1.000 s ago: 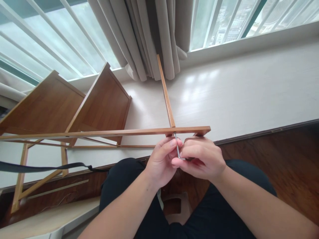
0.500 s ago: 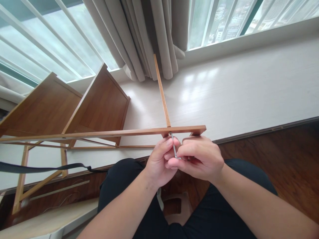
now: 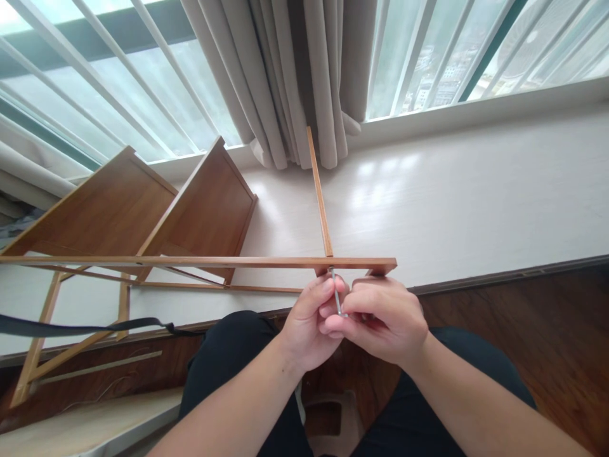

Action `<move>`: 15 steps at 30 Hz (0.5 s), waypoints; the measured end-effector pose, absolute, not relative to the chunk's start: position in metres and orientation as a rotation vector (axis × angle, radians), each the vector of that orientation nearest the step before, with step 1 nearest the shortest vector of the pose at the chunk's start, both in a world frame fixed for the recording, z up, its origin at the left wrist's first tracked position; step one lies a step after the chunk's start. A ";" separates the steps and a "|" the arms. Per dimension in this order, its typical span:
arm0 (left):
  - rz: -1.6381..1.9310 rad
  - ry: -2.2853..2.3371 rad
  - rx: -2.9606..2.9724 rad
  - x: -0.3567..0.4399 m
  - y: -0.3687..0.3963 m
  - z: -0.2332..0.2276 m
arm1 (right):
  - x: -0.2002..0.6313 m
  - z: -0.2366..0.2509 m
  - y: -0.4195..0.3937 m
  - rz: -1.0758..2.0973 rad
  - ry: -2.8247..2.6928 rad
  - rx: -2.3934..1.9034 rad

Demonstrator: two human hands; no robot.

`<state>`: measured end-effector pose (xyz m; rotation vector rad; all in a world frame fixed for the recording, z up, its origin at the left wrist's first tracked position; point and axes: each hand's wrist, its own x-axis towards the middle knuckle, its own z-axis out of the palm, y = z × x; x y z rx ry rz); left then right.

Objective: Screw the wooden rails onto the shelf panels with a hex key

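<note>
A thin metal hex key (image 3: 336, 293) points up to the near side of a wooden rail (image 3: 266, 262), below the spot where a slim wooden bar (image 3: 320, 197) meets it. My left hand (image 3: 311, 317) pinches the hex key's shaft between thumb and fingers. At the bent lower end, my right hand (image 3: 380, 314) is closed on the same hex key, its knuckles close under the rail's right end. Whether the tip sits in a screw is too small to tell. Two brown wooden panels (image 3: 204, 212) stand slanted in the frame at the left.
The frame lies on a white ledge (image 3: 451, 190) beneath windows and a grey curtain (image 3: 271, 82). A black strap (image 3: 85, 328) crosses at left, above a pale board (image 3: 104, 416). Between my knees, a light stool (image 3: 349, 419) stands on the dark wooden floor (image 3: 514, 336).
The view has shifted, so the frame and hands appear slightly lower. Both hands keep their hold on the hex key, with little visible turning.
</note>
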<state>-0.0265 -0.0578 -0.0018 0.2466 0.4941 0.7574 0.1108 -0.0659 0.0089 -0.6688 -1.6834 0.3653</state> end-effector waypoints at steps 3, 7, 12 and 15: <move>0.769 0.454 0.237 -0.026 -0.058 -0.003 | 0.110 0.008 -0.066 0.375 -1.683 -0.657; 0.763 0.445 0.225 -0.027 -0.057 -0.004 | 0.109 0.007 -0.067 0.381 -1.672 -0.642; 0.763 0.430 0.209 -0.028 -0.057 -0.003 | 0.111 0.007 -0.069 0.363 -1.674 -0.700; 0.751 0.406 0.168 -0.029 -0.056 -0.001 | 0.111 0.009 -0.071 0.424 -1.674 -0.687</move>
